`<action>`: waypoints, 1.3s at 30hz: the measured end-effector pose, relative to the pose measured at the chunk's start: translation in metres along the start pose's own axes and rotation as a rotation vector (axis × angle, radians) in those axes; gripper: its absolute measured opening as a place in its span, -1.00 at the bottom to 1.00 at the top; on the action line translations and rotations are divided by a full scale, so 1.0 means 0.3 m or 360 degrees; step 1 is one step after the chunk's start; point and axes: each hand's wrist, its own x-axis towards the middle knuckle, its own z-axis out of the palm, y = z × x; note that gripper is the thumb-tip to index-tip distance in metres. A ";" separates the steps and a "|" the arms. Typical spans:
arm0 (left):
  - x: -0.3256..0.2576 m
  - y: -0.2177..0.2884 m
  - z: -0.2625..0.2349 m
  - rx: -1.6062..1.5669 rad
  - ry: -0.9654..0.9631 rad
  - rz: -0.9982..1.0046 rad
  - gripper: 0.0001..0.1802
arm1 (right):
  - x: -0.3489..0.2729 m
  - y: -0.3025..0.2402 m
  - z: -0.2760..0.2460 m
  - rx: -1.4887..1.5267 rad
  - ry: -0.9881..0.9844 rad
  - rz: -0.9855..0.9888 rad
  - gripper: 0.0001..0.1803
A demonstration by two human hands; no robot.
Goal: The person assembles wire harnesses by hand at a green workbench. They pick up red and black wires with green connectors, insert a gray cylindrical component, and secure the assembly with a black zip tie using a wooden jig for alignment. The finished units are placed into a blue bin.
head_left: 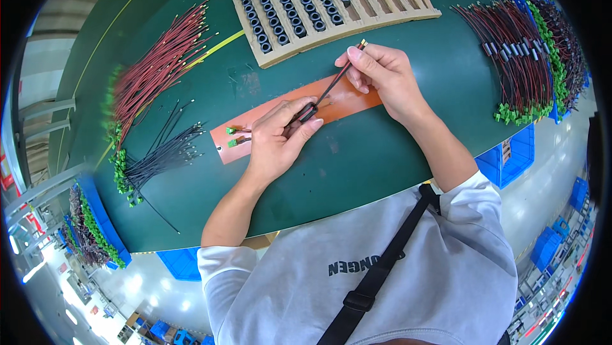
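My left hand (280, 131) is closed around a black ring core (308, 112) at its fingertips. Black and red wires (335, 81) run from the ring up toward my right hand (381, 74), which pinches them just below their bare metal ends. Two green connectors (231, 137) on short leads stick out on the far left side of my left hand; the leads pass under its fingers, where their path is hidden. Both hands are over an orange strip-shaped board (233, 120) lying on the green table.
Ahead stands a slotted tan tray (376, 18) partly filled with rows of black ring cores (296, 4). Red-and-black wires (159, 64) and black wires (162, 154) lie at left. Wires with grey cylinders (513, 50) are heaped at right beside a blue bin (542, 39).
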 end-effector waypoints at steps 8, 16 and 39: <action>-0.005 -0.010 -0.019 -0.0065 -0.0105 -0.0097 -0.62 | -0.003 -0.001 -0.006 -0.0053 -0.0011 -0.0068 -0.58; 0.004 0.006 -0.044 -0.0221 -0.0253 0.0027 -0.60 | -0.003 -0.001 -0.014 -0.0064 -0.0038 -0.0097 -0.58; 0.023 0.004 -0.063 -0.0226 -0.0377 -0.0110 -0.62 | -0.009 -0.005 -0.020 -0.0182 -0.0070 -0.0141 -0.60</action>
